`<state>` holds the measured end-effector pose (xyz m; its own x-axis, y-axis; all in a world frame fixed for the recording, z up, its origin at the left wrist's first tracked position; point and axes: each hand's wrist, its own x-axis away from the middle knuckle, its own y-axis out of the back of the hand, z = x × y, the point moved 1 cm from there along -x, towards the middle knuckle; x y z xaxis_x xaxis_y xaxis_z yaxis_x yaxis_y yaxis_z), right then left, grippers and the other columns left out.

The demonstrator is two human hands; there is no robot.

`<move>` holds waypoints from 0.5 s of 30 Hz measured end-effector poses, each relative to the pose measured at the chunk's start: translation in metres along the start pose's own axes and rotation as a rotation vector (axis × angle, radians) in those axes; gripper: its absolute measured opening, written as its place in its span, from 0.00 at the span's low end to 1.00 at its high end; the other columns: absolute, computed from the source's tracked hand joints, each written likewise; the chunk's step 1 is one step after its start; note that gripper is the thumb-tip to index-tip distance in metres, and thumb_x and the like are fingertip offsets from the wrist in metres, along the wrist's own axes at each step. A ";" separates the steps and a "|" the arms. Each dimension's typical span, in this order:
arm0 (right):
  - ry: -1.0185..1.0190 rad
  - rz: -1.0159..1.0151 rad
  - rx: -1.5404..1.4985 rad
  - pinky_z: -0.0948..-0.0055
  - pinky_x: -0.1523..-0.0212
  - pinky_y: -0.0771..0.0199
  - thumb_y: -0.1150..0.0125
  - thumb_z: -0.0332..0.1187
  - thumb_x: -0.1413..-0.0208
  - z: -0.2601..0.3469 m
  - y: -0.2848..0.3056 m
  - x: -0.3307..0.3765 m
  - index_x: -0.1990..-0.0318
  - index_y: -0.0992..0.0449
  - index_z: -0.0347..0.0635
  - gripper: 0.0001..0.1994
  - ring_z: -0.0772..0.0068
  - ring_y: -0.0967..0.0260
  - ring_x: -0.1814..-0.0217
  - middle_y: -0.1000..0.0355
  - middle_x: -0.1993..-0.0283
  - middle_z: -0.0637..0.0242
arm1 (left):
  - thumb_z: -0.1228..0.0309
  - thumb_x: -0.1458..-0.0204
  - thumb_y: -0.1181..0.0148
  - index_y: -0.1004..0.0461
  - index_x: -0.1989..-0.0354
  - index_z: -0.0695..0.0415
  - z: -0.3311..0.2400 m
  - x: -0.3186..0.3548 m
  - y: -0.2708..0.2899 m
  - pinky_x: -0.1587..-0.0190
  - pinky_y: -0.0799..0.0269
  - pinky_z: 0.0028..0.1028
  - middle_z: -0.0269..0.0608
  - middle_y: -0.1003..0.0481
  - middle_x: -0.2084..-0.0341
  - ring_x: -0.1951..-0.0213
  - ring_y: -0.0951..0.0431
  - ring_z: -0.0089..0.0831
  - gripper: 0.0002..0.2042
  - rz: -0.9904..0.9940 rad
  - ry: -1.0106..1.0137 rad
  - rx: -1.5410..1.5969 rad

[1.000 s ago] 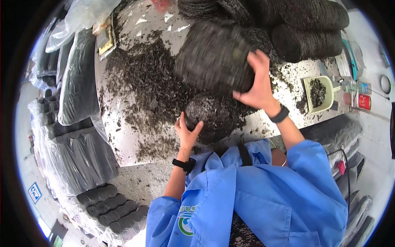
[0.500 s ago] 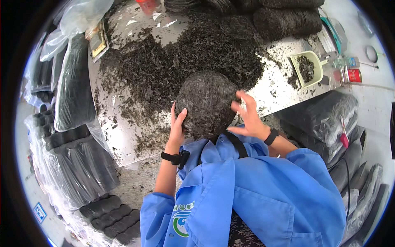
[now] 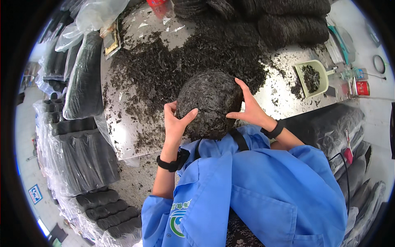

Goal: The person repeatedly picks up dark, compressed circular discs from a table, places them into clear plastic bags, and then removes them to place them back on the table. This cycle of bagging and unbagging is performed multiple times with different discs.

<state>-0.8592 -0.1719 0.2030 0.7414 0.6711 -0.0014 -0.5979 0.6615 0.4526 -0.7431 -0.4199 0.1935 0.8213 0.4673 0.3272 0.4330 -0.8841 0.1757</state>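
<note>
I hold a thick round stack of dark dried seaweed (image 3: 209, 92) at the near edge of the work table, close against my blue smock. My left hand (image 3: 176, 122) grips its left side, thumb lying on the face and fingers curled partly out of sight behind. On the other side my right hand (image 3: 252, 108) clasps the edge, with the thumb low and the index finger higher up. A crease runs across the stack between the two thumbs. Loose dark seaweed flakes (image 3: 158, 68) lie heaped on the table beyond it.
More seaweed stacks (image 3: 293, 29) line the table's far side. A pale dustpan (image 3: 324, 78) holding flakes sits at right, near a red can (image 3: 363, 88). Plastic-wrapped dark rolls (image 3: 84, 78) stand at left; wrapped bundles (image 3: 325, 123) lie at right. A red container (image 3: 158, 5) is at the back.
My right hand, which was spread beside the stack, has closed onto its right edge. The left thumb has moved further onto the face, and a crease now shows. The view has shifted slightly.
</note>
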 end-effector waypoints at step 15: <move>-0.201 -0.067 -0.686 0.66 0.43 0.38 0.33 0.35 0.53 0.009 0.017 -0.034 0.36 0.52 0.44 0.40 0.61 0.39 0.43 0.39 0.46 0.55 | 0.58 0.66 0.30 0.23 0.57 0.43 -0.061 0.029 -0.015 0.37 0.57 0.49 0.48 0.43 0.39 0.36 0.49 0.49 0.23 0.257 -0.896 -0.873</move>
<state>-0.8923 -0.1865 0.2188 0.7857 0.5904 0.1848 -0.5567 0.8051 -0.2048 -0.7486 -0.3930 0.2565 0.9545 -0.1827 -0.2357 0.1181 -0.4942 0.8613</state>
